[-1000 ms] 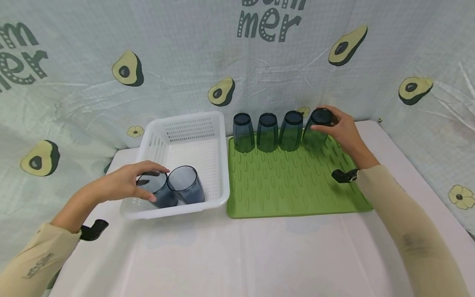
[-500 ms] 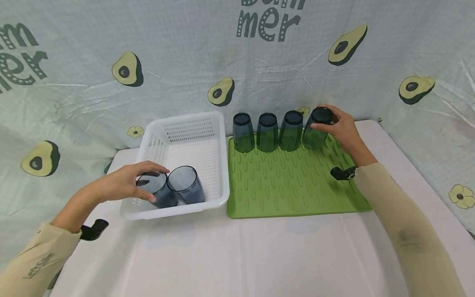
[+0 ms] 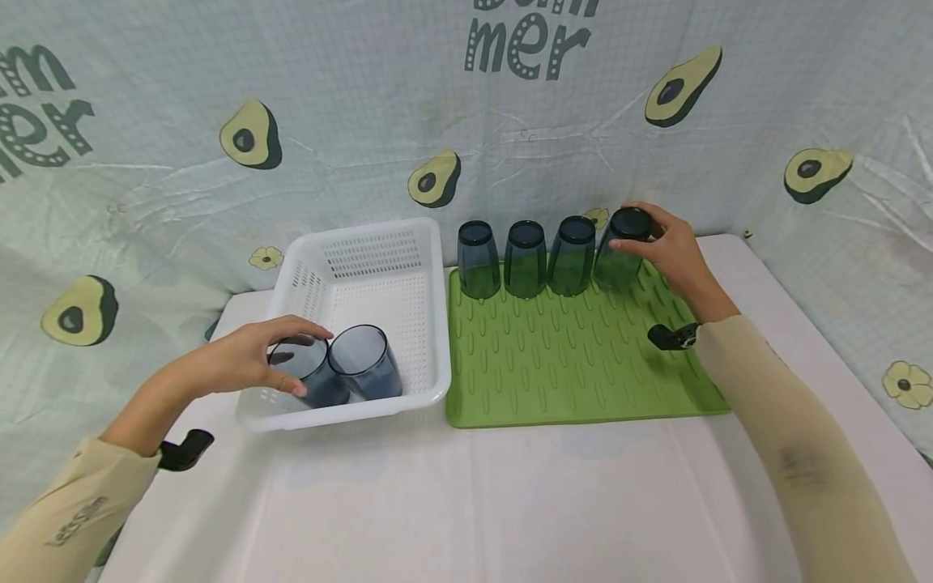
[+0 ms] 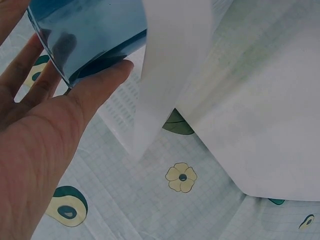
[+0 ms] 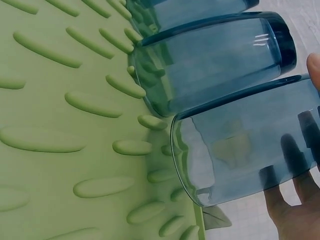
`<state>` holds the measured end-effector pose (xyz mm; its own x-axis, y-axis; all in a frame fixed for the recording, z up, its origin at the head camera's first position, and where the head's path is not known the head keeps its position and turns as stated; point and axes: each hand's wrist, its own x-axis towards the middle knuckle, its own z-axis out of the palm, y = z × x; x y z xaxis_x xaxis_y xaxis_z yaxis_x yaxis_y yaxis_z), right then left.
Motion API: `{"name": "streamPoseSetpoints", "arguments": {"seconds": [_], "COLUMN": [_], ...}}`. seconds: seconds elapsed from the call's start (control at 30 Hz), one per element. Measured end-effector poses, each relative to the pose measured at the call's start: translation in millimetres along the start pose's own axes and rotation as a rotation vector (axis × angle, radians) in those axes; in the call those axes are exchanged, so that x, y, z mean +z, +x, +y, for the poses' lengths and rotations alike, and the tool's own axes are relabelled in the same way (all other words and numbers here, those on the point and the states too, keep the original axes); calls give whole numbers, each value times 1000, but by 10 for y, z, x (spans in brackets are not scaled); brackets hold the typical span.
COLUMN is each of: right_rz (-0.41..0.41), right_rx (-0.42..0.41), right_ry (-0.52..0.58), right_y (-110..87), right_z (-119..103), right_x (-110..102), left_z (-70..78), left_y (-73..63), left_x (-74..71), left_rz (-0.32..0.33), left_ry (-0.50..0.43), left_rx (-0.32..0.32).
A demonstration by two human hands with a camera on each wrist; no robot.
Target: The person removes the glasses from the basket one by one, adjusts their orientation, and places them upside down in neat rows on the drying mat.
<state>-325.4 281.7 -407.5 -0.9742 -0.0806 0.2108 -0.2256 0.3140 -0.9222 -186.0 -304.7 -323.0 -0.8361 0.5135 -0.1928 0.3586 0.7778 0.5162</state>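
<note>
In the head view, my left hand [image 3: 244,356] grips a blue-tinted drinking glass [image 3: 321,385] at the front left of the white basket, thumb on the near side and fingers across the rim. A second glass [image 3: 372,372] stands mouth up right beside it. My right hand [image 3: 678,255] holds an upside-down glass [image 3: 618,267] by its base, at the right end of a row on the green mat [image 3: 561,364]. In the right wrist view, the rim of this held glass [image 5: 235,145] is close over the mat's back edge, beside a neighbouring glass [image 5: 215,60].
Three more upside-down glasses, among them the leftmost glass [image 3: 479,263], line the mat's back edge. The perforated white basket [image 3: 397,300] stands left of the mat on a white-covered table [image 3: 466,494]. Behind hangs an avocado-print sheet [image 3: 350,121].
My right hand and its glass have risen very slightly at the mat's back edge. The left hand and the glasses in the basket stay where they were.
</note>
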Motion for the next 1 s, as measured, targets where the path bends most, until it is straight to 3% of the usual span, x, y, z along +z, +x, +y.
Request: {"name": "streamPoseSetpoints", "arguments": {"seconds": [0.33,0.67,1.0], "right_rz": [-16,-32,-50], "right_rx": [31,103,79], "right_ry": [72,-28,-110], "right_y": [-42,-95,33], "right_z": [-142,-184,134], "right_x": [52,82,11], "left_z": [-14,1,30], "left_y": [1,3,-2], "left_x": [-2,-10,-20], "left_rz": [0,-13,-19], "left_ry": [3,-31,-29], "left_rx": [4,-15,-38]}}
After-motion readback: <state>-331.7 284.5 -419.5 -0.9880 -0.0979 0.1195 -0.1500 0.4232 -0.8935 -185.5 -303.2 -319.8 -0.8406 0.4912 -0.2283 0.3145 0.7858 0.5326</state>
